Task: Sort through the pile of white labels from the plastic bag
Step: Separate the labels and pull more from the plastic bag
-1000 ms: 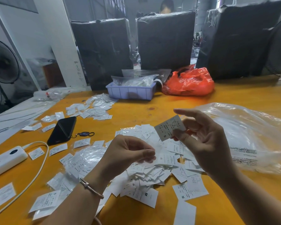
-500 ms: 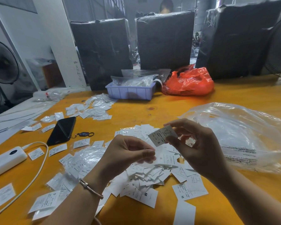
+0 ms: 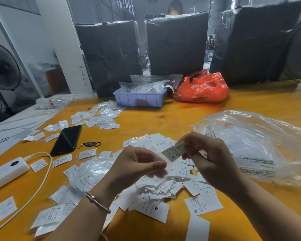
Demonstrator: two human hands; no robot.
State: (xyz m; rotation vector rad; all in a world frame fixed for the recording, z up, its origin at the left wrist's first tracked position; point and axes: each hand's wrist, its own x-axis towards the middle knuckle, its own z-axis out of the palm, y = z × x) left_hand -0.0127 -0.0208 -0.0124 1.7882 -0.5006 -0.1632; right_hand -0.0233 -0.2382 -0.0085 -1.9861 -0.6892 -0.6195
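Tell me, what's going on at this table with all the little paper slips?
A person is sorting white labels. The right hand pinches one label marked S above the loose pile, while the left hand hovers beside it, fingers curled. The clear plastic bag lies to the right on the orange table.

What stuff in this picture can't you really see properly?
All in the head view:
- Small print on the label in the right hand: too tiny; only an S reads.
- Left hand fingertips: whether they pinch anything is unclear, the hand's own back hides it.
- Labels in the middle of the pile: covered by both hands.
- Purple tray contents: wrapped in shiny plastic.
- White strip: cut off by the bottom edge.
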